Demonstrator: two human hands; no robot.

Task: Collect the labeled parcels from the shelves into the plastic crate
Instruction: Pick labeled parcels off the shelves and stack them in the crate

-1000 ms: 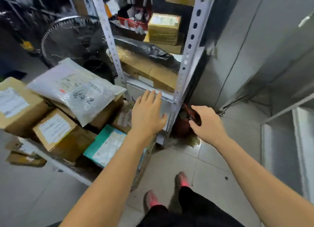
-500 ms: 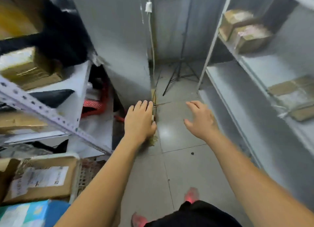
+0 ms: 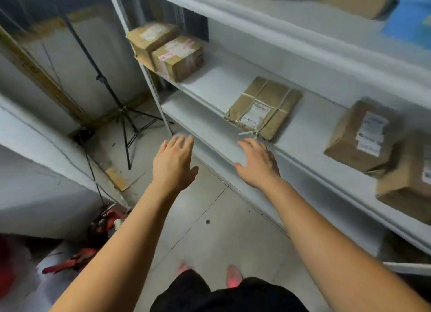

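Both hands were open and held nothing. The left hand [image 3: 173, 165] hung over the floor. The right hand [image 3: 256, 163] was near the flat brown parcel [image 3: 263, 107] on the white shelf [image 3: 217, 83]. More parcels [image 3: 359, 136] sat along the shelf.

Parcels [image 3: 263, 108] on shelf [image 3: 210, 83] right; tripod [image 3: 126, 115] on floor left

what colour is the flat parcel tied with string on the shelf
Brown paper, the flat parcel carries a white label; it shows best in the head view.
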